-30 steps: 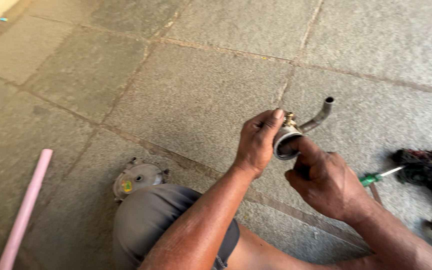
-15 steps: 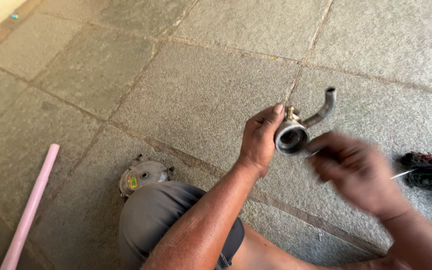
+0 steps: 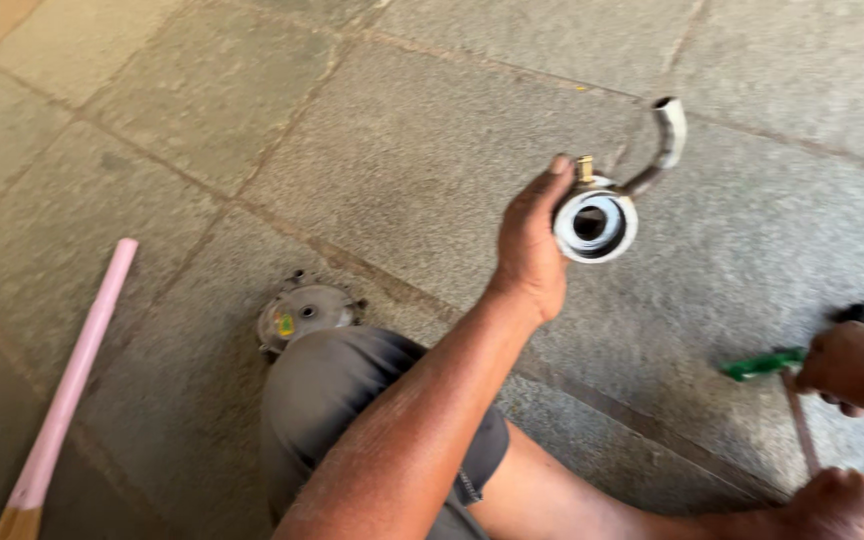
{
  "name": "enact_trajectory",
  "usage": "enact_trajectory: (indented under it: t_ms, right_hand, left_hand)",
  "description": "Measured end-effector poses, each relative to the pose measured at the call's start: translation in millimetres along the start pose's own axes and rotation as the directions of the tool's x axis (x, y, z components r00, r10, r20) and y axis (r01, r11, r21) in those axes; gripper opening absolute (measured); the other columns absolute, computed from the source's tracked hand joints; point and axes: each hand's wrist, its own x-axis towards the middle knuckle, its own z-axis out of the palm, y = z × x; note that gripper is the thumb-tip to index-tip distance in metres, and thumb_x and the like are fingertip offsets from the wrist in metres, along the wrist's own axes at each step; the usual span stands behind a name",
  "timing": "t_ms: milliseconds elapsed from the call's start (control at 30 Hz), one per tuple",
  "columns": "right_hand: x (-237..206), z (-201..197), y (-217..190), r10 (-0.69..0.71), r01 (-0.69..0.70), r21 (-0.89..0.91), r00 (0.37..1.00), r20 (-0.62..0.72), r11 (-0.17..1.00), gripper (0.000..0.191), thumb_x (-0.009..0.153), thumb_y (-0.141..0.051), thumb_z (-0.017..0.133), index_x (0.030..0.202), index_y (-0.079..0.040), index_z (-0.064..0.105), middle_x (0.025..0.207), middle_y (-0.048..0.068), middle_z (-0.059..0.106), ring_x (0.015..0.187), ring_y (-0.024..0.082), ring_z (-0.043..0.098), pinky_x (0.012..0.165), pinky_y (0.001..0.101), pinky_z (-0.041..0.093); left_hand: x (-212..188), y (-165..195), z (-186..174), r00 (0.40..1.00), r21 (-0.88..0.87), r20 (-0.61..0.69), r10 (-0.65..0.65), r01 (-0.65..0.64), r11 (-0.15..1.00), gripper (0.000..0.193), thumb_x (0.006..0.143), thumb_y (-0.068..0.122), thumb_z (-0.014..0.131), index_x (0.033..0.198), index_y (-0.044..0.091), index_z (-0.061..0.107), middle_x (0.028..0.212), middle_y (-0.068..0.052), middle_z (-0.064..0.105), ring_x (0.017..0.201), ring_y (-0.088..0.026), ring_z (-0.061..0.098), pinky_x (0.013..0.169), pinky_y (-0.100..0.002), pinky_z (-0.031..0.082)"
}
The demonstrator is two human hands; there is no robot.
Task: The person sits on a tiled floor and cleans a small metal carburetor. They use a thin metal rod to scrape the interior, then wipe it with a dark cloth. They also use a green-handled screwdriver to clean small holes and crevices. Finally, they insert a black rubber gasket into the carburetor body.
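A stone-tiled floor [image 3: 202, 120] is seen from above. Right of centre, a round metal fitting [image 3: 595, 224] with a white ring face and a curved pipe [image 3: 664, 140] is gripped by the left hand [image 3: 530, 250]. At the right edge, a green-handled tool [image 3: 762, 363] is held by the right hand [image 3: 857, 368]. A round metal cover [image 3: 304, 310] lies beside the grey-clad knee [image 3: 352, 400]. A pink pipe [image 3: 72, 370] lies at lower left.
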Motion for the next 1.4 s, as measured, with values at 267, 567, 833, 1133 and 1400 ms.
enact_trajectory:
  t_ms: [267,567,833,1133,1400]
  right_hand:
    - [16.5,42.2,-1.1,0.013,0.195,0.244,0.756,-0.655,0.95,0.034,0.071,-0.014,0.091,0.101,-0.01,0.077,0.088,0.019,0.079,0.079,0.034,0.079,0.073,0.0433,0.064]
    - [55.5,47.8,16.0,0.181,-0.268,0.514,0.96,0.215,0.814,0.041,0.087,-0.037,0.086,0.097,0.002,0.077,0.068,0.012,0.059,0.051,0.021,0.045,0.049,0.0386,0.039]
    - [23.6,41.0,-29.6,-0.007,0.004,0.03,0.995,0.103,1.0,0.03,0.099,-0.047,0.068,0.101,-0.017,0.071,0.075,0.002,0.067,0.055,0.01,0.056,0.053,0.029,0.052]
    - [-113.1,-40.3,-114.4,-0.051,0.254,0.43,0.901,-0.43,0.866,0.021,0.096,-0.032,0.073,0.109,-0.016,0.072,0.091,0.006,0.076,0.074,0.018,0.073,0.068,0.0353,0.067]
    - [-152.4,-42.5,-145.4,-0.132,0.607,0.624,0.761,-0.636,0.493,0.018,0.089,-0.021,0.074,0.105,-0.015,0.075,0.101,0.004,0.081,0.087,0.018,0.078,0.078,0.0317,0.065]
  left_hand:
    - [-5.6,4.0,1.7,0.996,0.059,0.073,-0.049,0.045,0.997,0.047,0.107,0.049,0.059,0.108,0.004,0.073,0.099,-0.007,0.075,0.09,-0.015,0.071,0.086,-0.03,0.057]
    - [-11.6,19.3,8.8,0.993,0.073,0.1,-0.068,0.06,0.995,0.058,0.104,0.06,0.058,0.113,0.004,0.072,0.098,-0.008,0.074,0.093,-0.016,0.073,0.09,-0.035,0.059]
    - [-14.8,24.5,13.0,0.989,0.003,0.137,-0.048,0.048,0.999,0.055,0.104,0.057,0.061,0.116,0.004,0.07,0.1,-0.009,0.074,0.093,-0.019,0.072,0.088,-0.036,0.059]
    - [-17.7,30.0,13.3,0.988,0.016,0.146,-0.046,0.044,0.999,0.05,0.105,0.05,0.061,0.114,0.002,0.072,0.098,-0.01,0.075,0.092,-0.019,0.073,0.087,-0.035,0.06]
    - [-19.3,29.5,16.3,0.991,0.163,0.132,-0.022,0.0,0.987,0.035,0.105,0.035,0.067,0.108,0.001,0.075,0.095,-0.011,0.077,0.084,-0.017,0.074,0.078,-0.033,0.061]
